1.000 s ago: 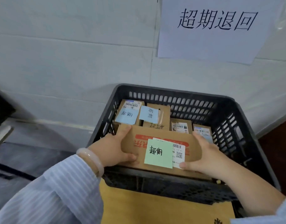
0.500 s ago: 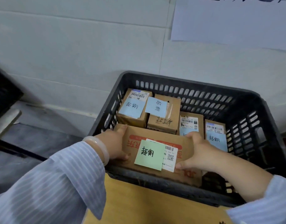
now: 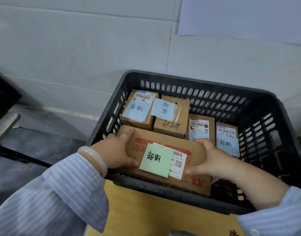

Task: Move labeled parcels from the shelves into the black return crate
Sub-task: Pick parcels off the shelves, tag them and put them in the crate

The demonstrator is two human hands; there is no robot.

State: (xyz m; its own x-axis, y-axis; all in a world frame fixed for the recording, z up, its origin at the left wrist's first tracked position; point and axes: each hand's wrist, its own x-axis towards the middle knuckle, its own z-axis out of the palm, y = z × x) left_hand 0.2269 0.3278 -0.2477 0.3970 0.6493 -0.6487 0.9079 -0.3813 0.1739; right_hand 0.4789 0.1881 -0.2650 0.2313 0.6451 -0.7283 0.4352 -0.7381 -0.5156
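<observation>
Two hands, the left hand (image 3: 115,150) and right hand (image 3: 209,160), grip opposite ends of the green-noted JD carton (image 3: 155,135), now sunk lower into the black return crate (image 3: 197,80) against its near wall, in front of four smaller parcels (image 3: 170,128), so letting go looks near.

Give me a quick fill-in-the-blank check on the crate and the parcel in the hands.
1. The left hand and right hand grip one large parcel bearing a ____ sticky note.
2. Behind it in the black return crate stand ____ smaller parcels.
3. Their handwritten notes are all ____.
4. A pale bracelet circles the ____ wrist.
Missing words: green, four, blue, left.
</observation>
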